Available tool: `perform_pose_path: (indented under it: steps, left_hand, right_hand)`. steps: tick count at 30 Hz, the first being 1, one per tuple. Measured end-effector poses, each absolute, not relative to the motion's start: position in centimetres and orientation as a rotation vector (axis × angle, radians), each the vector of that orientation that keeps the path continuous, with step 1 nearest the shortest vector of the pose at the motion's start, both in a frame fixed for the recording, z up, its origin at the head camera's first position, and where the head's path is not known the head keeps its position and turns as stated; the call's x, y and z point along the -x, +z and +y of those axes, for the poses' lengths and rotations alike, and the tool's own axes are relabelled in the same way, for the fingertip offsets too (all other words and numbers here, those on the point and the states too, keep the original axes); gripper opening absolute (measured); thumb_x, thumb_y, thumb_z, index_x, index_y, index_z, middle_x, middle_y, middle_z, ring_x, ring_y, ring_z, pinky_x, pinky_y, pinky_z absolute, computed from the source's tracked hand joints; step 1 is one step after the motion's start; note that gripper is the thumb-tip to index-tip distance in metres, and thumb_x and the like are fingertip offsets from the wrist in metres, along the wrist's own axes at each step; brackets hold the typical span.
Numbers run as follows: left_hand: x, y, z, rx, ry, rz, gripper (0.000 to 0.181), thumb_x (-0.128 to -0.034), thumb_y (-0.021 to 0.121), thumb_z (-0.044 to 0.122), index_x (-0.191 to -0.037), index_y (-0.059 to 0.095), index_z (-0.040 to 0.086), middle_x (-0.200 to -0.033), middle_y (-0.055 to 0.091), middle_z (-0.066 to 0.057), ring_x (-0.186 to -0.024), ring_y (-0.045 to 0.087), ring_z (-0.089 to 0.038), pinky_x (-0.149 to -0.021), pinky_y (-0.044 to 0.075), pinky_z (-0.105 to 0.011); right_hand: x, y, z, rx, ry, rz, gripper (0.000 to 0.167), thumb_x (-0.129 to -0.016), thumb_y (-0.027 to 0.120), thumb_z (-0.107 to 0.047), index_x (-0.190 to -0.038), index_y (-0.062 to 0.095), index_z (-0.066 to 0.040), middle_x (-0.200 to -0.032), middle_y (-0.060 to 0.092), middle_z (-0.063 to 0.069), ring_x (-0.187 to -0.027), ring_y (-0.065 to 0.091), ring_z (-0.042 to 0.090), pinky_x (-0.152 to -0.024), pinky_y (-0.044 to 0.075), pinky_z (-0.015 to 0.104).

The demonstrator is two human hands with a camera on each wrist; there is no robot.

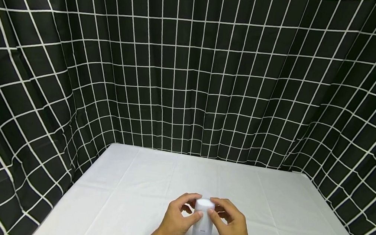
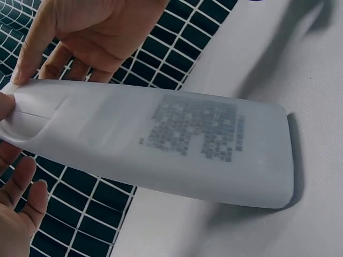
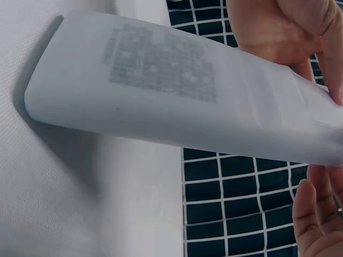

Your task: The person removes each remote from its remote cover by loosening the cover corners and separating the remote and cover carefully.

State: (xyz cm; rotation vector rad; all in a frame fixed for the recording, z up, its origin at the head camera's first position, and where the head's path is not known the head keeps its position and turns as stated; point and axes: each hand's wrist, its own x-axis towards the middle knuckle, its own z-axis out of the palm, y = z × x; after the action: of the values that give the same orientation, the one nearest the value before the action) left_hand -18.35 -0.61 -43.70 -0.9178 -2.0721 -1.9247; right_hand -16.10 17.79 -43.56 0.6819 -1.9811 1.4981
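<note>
Pinching white bottle (image 1: 203, 225) nr top w/ thumbs & fingers: L hand (image 1: 179, 215) at bottle's L, R hand (image 1: 232, 224) at its R; cloth (image 1: 117, 197) under.

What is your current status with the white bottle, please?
Left hand and right hand pinching the bottle near its top; bottle upright, base on the table; nothing seen blocking either hand.
</note>
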Motion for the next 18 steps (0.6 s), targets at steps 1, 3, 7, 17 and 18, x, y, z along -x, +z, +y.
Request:
perform_pose_path:
  steps: [1, 3, 7, 17, 18]
  left_hand:
    - [18.3, -43.7, -0.6, 0.926, -1.913, -2.071, 0.035, -0.0879, 0.070, 0.011, -0.121, 0.061, 0.004, -0.101, 0.062, -0.003, -0.092, 0.056, -0.020, -0.078, 0.049, -0.038]
    - [18.3, -43.6, -0.6, 0.935, -1.895, -2.071, 0.035, -0.0884, 0.070, 0.011, -0.121, 0.060, 0.004, -0.103, 0.062, -0.001, -0.093, 0.056, -0.019, -0.079, 0.048, -0.040]
    - [18.3, -43.4, -0.5, 0.958, -1.829, -2.074, 0.038, -0.0877, 0.070, 0.009, -0.124, 0.060, 0.005, -0.102, 0.062, -0.001, -0.092, 0.056, -0.017, -0.079, 0.048, -0.040]
    - [16.4, -40.2, -0.8, 0.990, -1.755, -2.098, 0.033, -0.0851, 0.069, -0.003, -0.117, 0.063, -0.004, -0.101, 0.065, -0.009, -0.090, 0.056, -0.020, -0.080, 0.047, -0.034]
    - [16.4, -40.2, -0.8, 0.992, -1.749, -2.095, 0.033, -0.0849, 0.069, -0.003, -0.117, 0.063, -0.004, -0.101, 0.065, -0.009, -0.090, 0.056, -0.020, -0.080, 0.047, -0.033]
  right_hand:
    - [16.1, -43.5, 17.8, -0.696, 1.501, -1.980, 0.033, -0.083, 0.068, 0.012, -0.113, 0.066, -0.002, -0.102, 0.064, 0.008, -0.083, 0.063, 0.022, -0.067, 0.055, 0.030]
    - [16.0, -43.4, 17.9, -0.734, 1.505, -1.965, 0.032, -0.084, 0.067, 0.012, -0.113, 0.066, 0.000, -0.103, 0.064, 0.010, -0.084, 0.063, 0.023, -0.069, 0.055, 0.029]
    - [16.0, -43.2, 17.9, -0.815, 1.511, -1.896, 0.031, -0.084, 0.067, 0.013, -0.114, 0.066, 0.005, -0.104, 0.064, 0.016, -0.083, 0.062, 0.024, -0.072, 0.054, 0.027]
    - [15.8, -43.2, 17.7, -0.839, 1.550, -1.811, 0.029, -0.080, 0.065, 0.020, -0.107, 0.068, 0.007, -0.099, 0.062, 0.019, -0.084, 0.061, 0.022, -0.074, 0.052, 0.024]
    - [15.8, -43.3, 17.7, -0.829, 1.553, -1.822, 0.028, -0.081, 0.065, 0.018, -0.107, 0.068, 0.007, -0.099, 0.062, 0.019, -0.084, 0.061, 0.023, -0.074, 0.052, 0.024]
